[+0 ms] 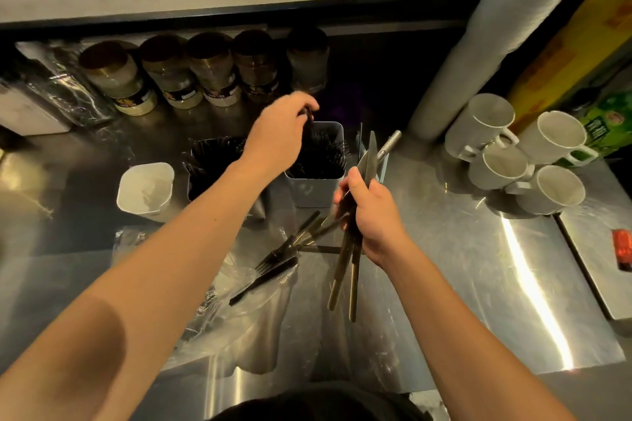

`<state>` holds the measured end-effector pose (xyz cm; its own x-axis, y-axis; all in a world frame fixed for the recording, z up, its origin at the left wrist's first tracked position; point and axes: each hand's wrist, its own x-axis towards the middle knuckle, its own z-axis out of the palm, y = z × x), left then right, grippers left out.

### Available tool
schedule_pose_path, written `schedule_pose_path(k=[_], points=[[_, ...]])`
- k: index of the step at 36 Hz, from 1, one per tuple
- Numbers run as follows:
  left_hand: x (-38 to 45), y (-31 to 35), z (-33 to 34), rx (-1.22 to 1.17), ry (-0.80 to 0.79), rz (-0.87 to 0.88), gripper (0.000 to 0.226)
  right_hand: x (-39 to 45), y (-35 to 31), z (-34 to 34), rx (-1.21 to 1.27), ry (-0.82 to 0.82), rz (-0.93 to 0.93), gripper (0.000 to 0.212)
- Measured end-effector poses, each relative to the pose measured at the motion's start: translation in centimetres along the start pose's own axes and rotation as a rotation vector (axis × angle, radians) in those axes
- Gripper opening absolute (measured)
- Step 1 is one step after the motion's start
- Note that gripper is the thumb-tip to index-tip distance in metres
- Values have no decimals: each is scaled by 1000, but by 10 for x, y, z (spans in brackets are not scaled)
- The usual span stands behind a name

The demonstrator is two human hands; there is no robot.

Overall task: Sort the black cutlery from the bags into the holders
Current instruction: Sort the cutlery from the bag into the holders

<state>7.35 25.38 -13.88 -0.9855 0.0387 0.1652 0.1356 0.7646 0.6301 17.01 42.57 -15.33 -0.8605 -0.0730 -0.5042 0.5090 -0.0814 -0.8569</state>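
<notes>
L hand pinched on one black utensil, held over the rear grey holder, which is packed w/ black cutlery. R hand closed around a knife bundle. Forks are left on a clear bag on the steel surface.
</notes>
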Motion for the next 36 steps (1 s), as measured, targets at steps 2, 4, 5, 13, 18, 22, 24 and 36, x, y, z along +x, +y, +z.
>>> schedule_pose_path(k=[2,4,5,13,18,22,24,36], points=[[-1,-6,15,215,-179,32,33,-3,-3,-1,64,-36,6,33],[-5,-11,25,434,-326,85,39,-7,-6,-1,105,-70,6,34],[-8,-12,27,478,-316,108,42,-8,-7,-1,117,-87,5,34],[-35,44,-2,-614,-383,-431,41,-22,-10,11,80,-227,-3,41],[-50,34,-25,-1101,-530,-584,46,-31,-13,28,46,-261,-25,35],[-62,26,-37,-995,-443,-461,22,-34,-11,43,-5,-244,-8,31],[-69,18,-41,-941,-393,-431,19,-37,-9,54,4,-258,1,29],[-92,-20,-77,-1076,-114,-483,11,-50,-7,104,-13,-316,35,31]])
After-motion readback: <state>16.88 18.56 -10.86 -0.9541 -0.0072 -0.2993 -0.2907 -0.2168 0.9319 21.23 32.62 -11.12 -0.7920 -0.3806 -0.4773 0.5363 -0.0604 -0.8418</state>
